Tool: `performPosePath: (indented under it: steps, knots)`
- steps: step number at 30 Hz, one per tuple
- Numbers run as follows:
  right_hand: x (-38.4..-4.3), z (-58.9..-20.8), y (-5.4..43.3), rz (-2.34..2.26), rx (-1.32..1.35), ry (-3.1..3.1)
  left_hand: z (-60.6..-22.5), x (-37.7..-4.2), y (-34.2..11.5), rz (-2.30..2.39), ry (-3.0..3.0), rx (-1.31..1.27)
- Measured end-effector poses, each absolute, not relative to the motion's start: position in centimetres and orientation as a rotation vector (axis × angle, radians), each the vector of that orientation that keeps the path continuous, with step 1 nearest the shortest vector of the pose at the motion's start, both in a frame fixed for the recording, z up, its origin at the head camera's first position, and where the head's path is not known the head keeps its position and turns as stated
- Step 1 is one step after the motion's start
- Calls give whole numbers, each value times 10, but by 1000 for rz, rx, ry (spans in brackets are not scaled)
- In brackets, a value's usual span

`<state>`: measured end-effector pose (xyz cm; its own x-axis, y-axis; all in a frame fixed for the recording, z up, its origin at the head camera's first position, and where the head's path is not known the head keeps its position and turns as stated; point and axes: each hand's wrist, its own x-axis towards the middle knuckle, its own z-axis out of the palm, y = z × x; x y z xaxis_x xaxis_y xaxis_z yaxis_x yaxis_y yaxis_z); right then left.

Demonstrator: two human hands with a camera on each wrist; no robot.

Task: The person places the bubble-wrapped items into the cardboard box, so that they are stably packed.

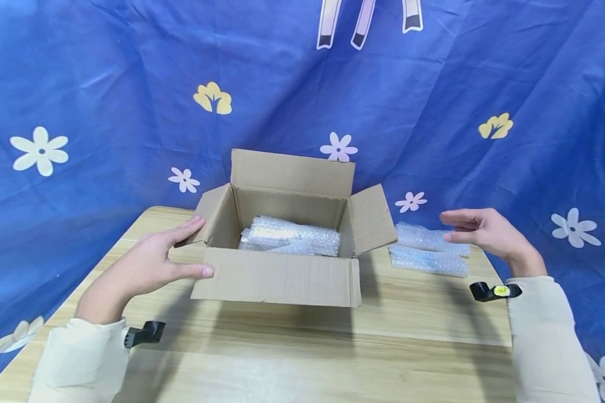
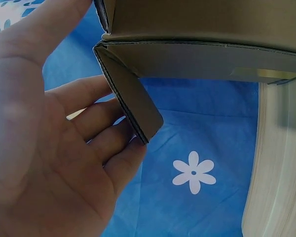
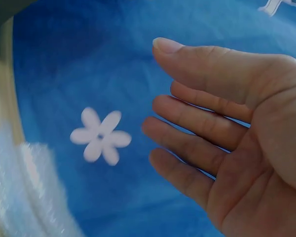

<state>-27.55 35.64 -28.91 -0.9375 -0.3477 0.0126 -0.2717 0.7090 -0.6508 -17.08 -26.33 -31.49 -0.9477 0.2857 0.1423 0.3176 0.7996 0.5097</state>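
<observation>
An open cardboard box (image 1: 277,277) stands on the table in the head view, its flaps spread outward. Inside lie several pieces of bubble wrap (image 1: 294,230), lapped over each other. My left hand (image 1: 143,263) is at the box's left side, its fingers fairly straight along the left flap (image 2: 130,94) and the thumb tip at the front flap's edge. In the left wrist view that flap hides part of the fingertips. Over on the right, my right hand (image 1: 489,232) hovers above more bubble wrap (image 1: 428,260), fingers loosely bent, thumb apart, nothing held.
Behind the wooden table (image 1: 292,358) hangs a blue cloth (image 1: 282,73) printed with flowers. The box's right flap (image 1: 373,218) leans out toward the bubble wrap on the right. A black wrist camera (image 1: 143,334) sits at the left cuff, another (image 1: 494,291) at the right.
</observation>
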Motion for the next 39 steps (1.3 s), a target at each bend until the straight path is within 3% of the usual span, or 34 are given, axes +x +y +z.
performPosePath:
  steps: [25, 39]
  knots:
    - [-297, -379, 402, -1142, -231, 2620, -316, -171, -263, -890, -2907, -504]
    - [-308, -415, 396, -1090, -252, 2702, -316, -171, -262, -911, -2907, -489]
